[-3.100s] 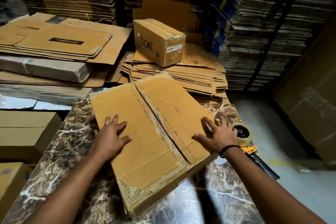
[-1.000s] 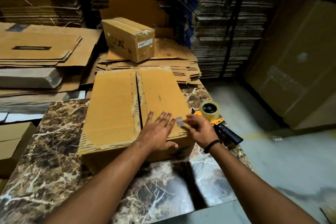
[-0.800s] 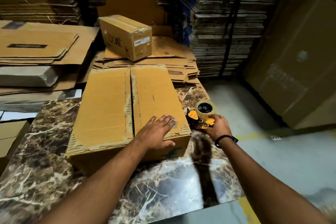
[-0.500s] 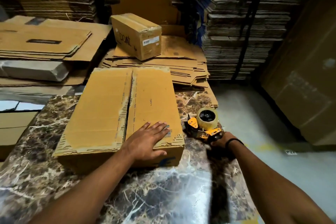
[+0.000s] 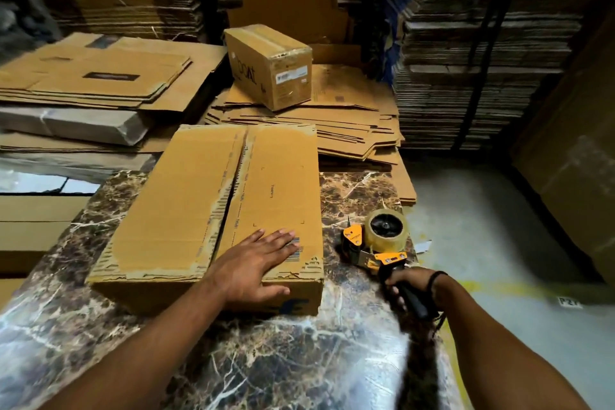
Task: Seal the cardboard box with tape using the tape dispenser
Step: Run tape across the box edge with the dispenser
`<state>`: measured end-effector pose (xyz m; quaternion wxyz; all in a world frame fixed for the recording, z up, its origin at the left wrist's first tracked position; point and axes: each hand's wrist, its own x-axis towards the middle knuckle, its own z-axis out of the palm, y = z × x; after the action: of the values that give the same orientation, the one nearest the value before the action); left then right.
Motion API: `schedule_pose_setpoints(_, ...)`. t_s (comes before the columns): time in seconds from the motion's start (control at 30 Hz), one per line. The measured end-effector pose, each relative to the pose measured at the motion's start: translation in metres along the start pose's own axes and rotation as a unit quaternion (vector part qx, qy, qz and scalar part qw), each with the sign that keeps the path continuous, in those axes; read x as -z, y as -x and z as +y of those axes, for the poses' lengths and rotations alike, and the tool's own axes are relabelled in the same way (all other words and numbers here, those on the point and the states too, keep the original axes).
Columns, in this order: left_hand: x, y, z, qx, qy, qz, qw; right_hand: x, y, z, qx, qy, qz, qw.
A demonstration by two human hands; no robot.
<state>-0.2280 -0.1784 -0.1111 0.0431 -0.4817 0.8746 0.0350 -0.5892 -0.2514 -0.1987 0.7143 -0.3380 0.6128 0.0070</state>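
Note:
A long, flat cardboard box (image 5: 186, 210) lies on the marble table (image 5: 299, 359) with its two top flaps folded shut and an untaped seam running down the middle. My left hand (image 5: 253, 263) rests flat on the near right flap, fingers straight. To the right of the box, the orange tape dispenser (image 5: 376, 243) with its clear tape roll sits on the table. My right hand (image 5: 409, 286) grips its black handle.
A smaller sealed box (image 5: 269, 66) sits on a pile of flattened cartons (image 5: 349, 123) behind the table. More flat cardboard (image 5: 93, 76) is stacked at the left. Tall stacks of cardboard (image 5: 482, 43) line the back and right. Grey floor (image 5: 499, 243) lies to the right.
The box was turned to lie lengthwise away from me. My right hand left the box, reached to the tape dispenser and now grips its handle. My left hand stays flat on the right flap.

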Motion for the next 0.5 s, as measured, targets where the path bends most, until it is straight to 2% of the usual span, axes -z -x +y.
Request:
schedule_pose_setpoints(0.07,0.001,0.0,0.001,0.005,-0.002,-0.005,1.0,-0.009,0.004,0.003,0.008,-0.055,-0.015,0.998)
schedule_pose_setpoints(0.17,0.001,0.001,0.003,0.011,-0.004,-0.006,1.0,-0.019,0.008,0.005,0.053,-0.061,0.025,0.996)
schedule_pose_setpoints(0.33,0.0,0.002,0.003,0.012,0.015,0.008,1.0,-0.042,0.038,-0.02,0.218,-0.075,0.042,0.972)
schedule_pose_setpoints(0.43,0.003,0.003,0.001,0.018,0.082,0.004,0.996,-0.058,0.064,-0.048,0.294,-0.071,0.021,0.953)
schedule_pose_setpoints(0.5,0.012,0.007,0.001,0.059,0.21,0.009,0.976,-0.072,0.079,-0.065,0.325,-0.046,0.018,0.944)
